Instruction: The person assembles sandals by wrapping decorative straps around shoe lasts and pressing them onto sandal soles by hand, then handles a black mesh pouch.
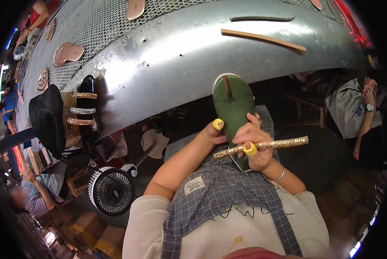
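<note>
A green shoe last (238,103) with a pale sole edge around its toe points away from me, over my lap. My left hand (217,132) grips its left side, with yellow tape around the thumb and the other fingers mostly hidden. A glittery gold strap (288,143) lies crosswise over the near part of the last. My right hand (257,144) holds this strap under its taped thumb, while its fingers curl against the last. A narrow brown strip (227,87) runs along the middle of the toe end.
Beyond the last, a metal worktable (172,56) carries a tan strip (262,39) and a dark strip (262,18). Sandal parts (69,53) ride on a white mesh belt (102,26). At left are glittery bands (83,111) on a black form and a fan (111,191). A co-worker's hand (369,86) shows at right.
</note>
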`<state>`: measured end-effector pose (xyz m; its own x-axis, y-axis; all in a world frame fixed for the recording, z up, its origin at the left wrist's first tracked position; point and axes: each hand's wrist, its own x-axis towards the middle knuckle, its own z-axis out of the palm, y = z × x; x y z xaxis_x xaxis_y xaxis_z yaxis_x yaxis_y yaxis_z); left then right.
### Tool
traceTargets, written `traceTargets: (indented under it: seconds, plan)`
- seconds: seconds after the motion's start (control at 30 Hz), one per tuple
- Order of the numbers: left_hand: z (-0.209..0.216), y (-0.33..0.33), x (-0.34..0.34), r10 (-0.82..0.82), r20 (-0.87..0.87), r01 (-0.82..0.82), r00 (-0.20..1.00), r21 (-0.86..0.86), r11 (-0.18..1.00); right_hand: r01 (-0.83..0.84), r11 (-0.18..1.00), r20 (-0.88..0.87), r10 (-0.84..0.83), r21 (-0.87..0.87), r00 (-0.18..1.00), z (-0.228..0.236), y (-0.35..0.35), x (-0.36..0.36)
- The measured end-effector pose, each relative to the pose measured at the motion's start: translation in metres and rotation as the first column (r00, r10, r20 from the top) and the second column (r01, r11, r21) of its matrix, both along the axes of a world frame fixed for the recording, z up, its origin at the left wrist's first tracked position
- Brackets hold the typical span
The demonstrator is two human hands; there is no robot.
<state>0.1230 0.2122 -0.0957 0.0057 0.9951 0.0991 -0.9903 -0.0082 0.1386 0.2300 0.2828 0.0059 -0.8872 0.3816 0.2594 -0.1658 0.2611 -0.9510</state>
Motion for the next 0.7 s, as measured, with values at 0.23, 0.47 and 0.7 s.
traceTargets:
  seconds: [0.23,0.47,0.7]
  plan:
    - [0.067,-0.072,-0.046,-0.216,-0.676,-0.418,0.705,-0.642,0.643,-0.024,0.988,0.048,0.032,-0.154,0.998,-0.003,0.009,0.005]
    - [0.135,-0.091,-0.024,-0.309,-0.809,-0.336,0.501,-0.510,0.792,0.152,0.889,-0.014,-0.175,-0.433,0.984,0.013,0.001,0.007]
    - [0.083,-0.071,-0.044,0.086,-0.807,-0.681,0.584,-0.429,0.594,0.275,0.804,0.098,-0.264,-0.527,0.960,0.001,0.044,-0.008]
